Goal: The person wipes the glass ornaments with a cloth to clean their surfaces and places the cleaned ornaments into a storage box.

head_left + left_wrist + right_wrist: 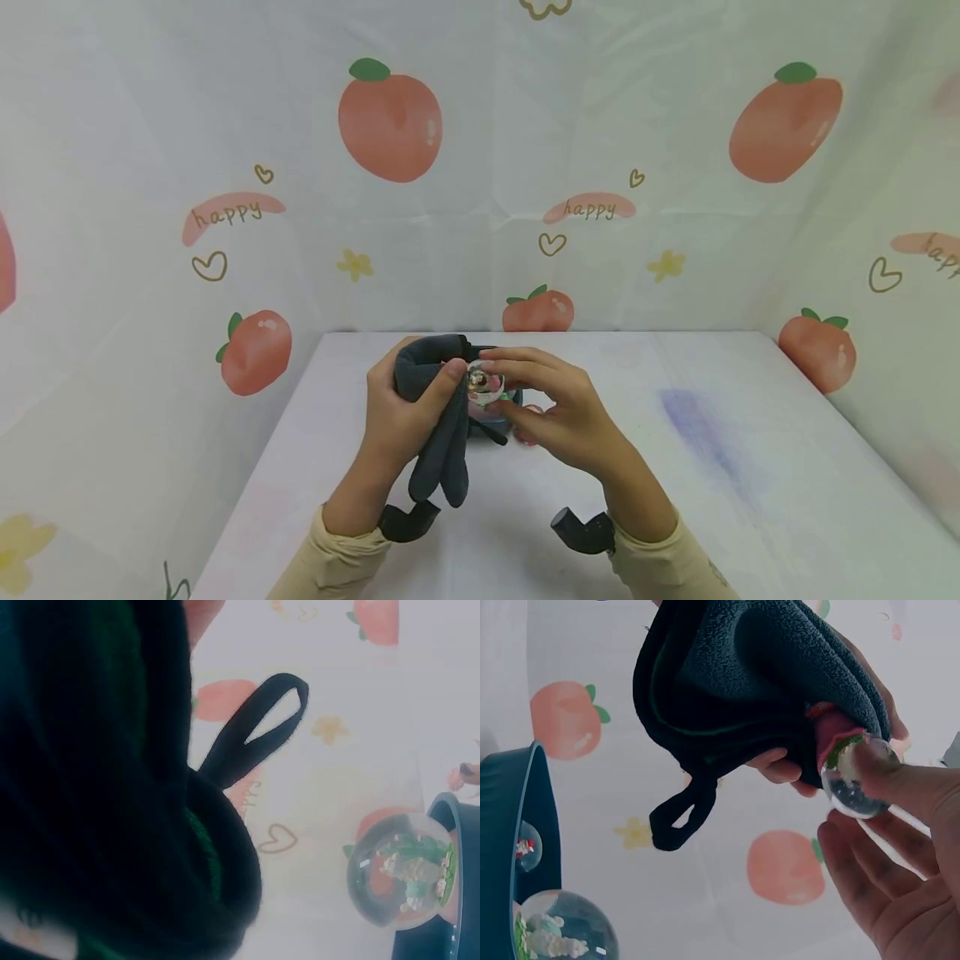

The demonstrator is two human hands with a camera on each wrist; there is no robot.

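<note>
The snow globe (485, 383) is at the middle of the head view, slightly below centre, between the two hands. There it is a small clear ball, and its base is largely hidden; the right wrist view, right of centre, shows a pink-red base (834, 729) partly wrapped in a dark blue cloth (772, 675). The right hand (573, 412) grasps the ball between thumb and fingers; the right wrist view shows the thumb laid across the glass. The left hand (396, 417) grips the cloth, its thumb over a fold in the head view, while the right wrist view shows some of its fingertips under the fabric.

In the head view two ends of the cloth hang toward the lower middle. The left wrist view is filled on its left side by dark cloth, with a hanging loop (229, 754) near its centre; the state of the left fingers cannot be told there.

Behind the hands is a blue bin (499, 802), mostly covered in the head view. The right wrist view, at lower left, shows a large globe (570, 930) and a smaller globe (529, 847) at it. In the head view, a reddish round object (528, 427) shows just right of the bin, and the white table (300, 500) bears a bluish smear (705, 433) at right.
</note>
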